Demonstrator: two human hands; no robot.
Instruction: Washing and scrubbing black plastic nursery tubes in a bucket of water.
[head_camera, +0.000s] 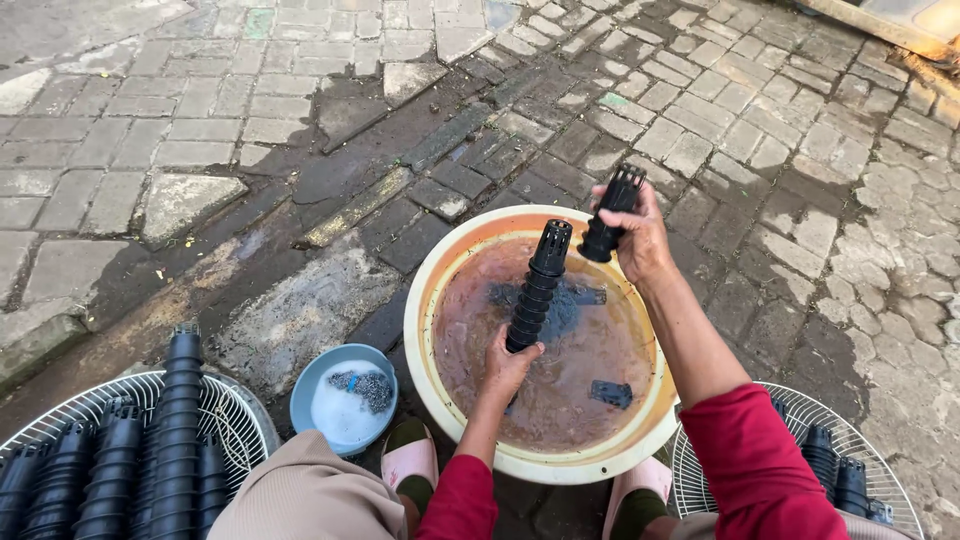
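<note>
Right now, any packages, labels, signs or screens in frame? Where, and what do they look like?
None in view: no package, label, sign or screen.
What is there instead:
Round basin, centre, cream rim, orange inside, murky water.
Small blue bowl, left of the basin, foamy water.
Stack of black slotted cups, held by the left hand.
Single black cup, in the right hand.

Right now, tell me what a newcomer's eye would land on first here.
First, the big round basin of murky brown water at centre, on wet paving. Over it the left hand grips a tall stack of black slotted cups, while the right hand lifts a single black cup above the far rim. At lower left, more black cup stacks lie on a white wire grille, beside a small blue bowl.
</note>
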